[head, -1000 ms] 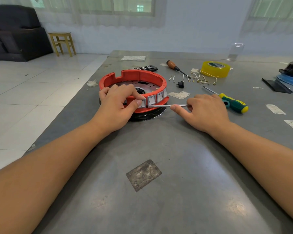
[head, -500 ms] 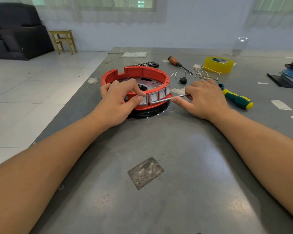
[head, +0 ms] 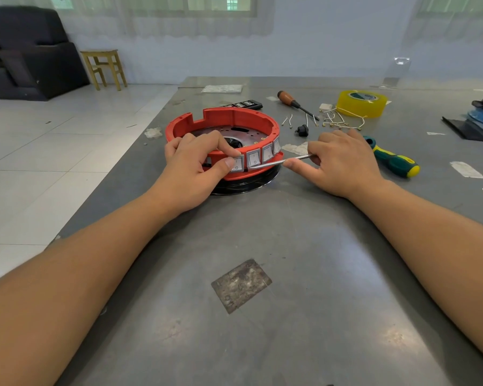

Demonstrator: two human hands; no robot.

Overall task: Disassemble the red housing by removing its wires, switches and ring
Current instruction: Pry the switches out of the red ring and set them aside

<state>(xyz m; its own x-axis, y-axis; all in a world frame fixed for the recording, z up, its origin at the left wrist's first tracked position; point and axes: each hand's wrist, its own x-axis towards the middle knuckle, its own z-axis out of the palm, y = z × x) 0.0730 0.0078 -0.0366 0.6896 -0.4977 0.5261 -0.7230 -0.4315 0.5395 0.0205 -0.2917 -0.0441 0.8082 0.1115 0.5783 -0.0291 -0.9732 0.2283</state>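
Steel table (head: 262, 330): wires (head: 338, 119) lying out. We're bracing housing (head: 229, 118), left hand (head: 191, 168) gripping; right hand (head: 343, 162) pinching blade (head: 279, 162) under switches (head: 254, 158), all seated.

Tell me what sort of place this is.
Probably an informal workshop set up in a tiled room: a scuffed metal worktable carries screwdrivers, a yellow tape roll and loose wires, while a dark sofa and wooden stool stand behind.
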